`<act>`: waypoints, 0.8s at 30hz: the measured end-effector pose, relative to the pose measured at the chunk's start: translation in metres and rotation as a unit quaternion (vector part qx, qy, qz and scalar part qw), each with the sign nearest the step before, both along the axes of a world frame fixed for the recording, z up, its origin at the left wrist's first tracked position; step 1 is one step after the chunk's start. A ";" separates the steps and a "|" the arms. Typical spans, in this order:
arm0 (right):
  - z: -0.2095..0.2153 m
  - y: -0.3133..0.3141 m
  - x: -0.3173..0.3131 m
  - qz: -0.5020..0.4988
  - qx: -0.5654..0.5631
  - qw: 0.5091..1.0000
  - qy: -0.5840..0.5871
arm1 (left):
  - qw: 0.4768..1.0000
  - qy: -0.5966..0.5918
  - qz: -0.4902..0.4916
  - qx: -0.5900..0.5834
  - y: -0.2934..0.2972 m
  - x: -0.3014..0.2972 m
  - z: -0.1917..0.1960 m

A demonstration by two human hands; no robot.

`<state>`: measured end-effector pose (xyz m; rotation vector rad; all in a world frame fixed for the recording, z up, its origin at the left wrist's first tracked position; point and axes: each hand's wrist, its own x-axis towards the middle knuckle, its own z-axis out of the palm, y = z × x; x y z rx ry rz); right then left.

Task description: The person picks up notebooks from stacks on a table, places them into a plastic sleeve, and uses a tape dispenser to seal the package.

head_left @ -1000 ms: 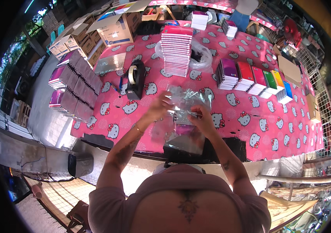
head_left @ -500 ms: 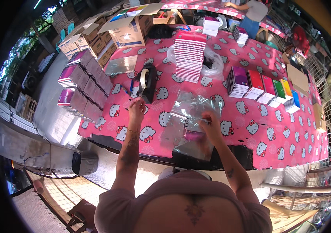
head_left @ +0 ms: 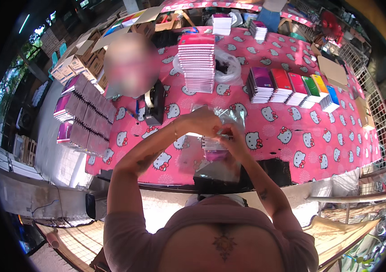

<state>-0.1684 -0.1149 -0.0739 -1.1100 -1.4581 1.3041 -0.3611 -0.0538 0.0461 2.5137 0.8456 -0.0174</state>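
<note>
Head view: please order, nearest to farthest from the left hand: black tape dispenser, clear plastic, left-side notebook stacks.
1. Clear plastic, beneath the left hand.
2. Black tape dispenser, to the hand's left.
3. Notebook stacks, at the table's left edge.

Lit by sun on grey floor (head_left: 52, 124) and a tube (head_left: 24, 23) upper left, fenced right by white grid (head_left: 384, 147), with green chairs (head_left: 62, 50) left of pink bench (head_left: 270, 147)
</note>
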 end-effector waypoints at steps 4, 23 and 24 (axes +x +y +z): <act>0.000 0.007 0.009 0.059 0.033 0.998 0.017 | 0.971 0.008 -0.001 -0.241 0.053 -0.015 -0.057; -0.056 -0.050 0.007 0.085 0.092 0.991 0.041 | 0.831 -0.315 0.424 -0.173 -0.136 -0.029 -0.111; -0.050 -0.038 0.010 0.105 0.094 0.990 -0.017 | 0.822 -0.322 0.444 -0.153 -0.144 -0.027 -0.119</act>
